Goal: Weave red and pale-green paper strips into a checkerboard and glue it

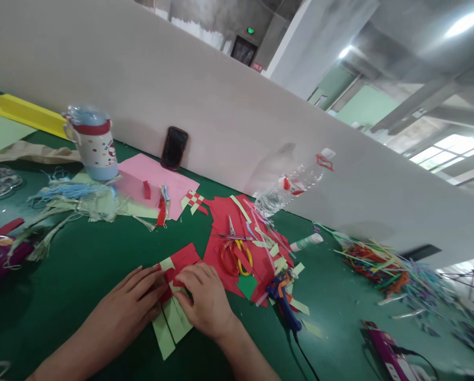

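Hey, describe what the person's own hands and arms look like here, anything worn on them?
Both are bare: the left hand and right hand show no gloves, and no rings can be made out. The forearms are uncovered to the frame edge, with no sleeves, watch or bracelet in view.

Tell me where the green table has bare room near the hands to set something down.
Bare green table lies left of the left hand, between it and the tassel strands. Another free patch sits right of the blue glue gun, before the coloured strips. It is crowded around the scissors on the red paper pile.
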{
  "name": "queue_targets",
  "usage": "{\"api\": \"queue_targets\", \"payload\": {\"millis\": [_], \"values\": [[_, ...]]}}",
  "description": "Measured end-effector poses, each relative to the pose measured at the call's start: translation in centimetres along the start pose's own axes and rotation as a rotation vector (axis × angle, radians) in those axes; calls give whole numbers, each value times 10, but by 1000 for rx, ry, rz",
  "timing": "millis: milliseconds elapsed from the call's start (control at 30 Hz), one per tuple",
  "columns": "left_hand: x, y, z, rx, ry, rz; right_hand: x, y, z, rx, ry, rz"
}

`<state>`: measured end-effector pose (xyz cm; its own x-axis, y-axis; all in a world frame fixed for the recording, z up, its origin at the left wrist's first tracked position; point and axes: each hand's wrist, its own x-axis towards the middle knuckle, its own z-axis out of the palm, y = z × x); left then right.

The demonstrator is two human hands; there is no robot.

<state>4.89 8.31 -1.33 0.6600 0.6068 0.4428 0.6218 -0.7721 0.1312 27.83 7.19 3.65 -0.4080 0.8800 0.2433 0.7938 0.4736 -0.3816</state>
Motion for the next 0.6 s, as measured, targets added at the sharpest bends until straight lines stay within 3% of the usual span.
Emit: {"api": "queue_targets", "payload": {"millis": [300, 600], "values": [[-4, -9, 3, 3, -19, 34, -1, 1, 1, 32, 67, -166], [-1, -11, 2, 46, 17, 81, -4, 0, 6, 50, -23, -278]]}}
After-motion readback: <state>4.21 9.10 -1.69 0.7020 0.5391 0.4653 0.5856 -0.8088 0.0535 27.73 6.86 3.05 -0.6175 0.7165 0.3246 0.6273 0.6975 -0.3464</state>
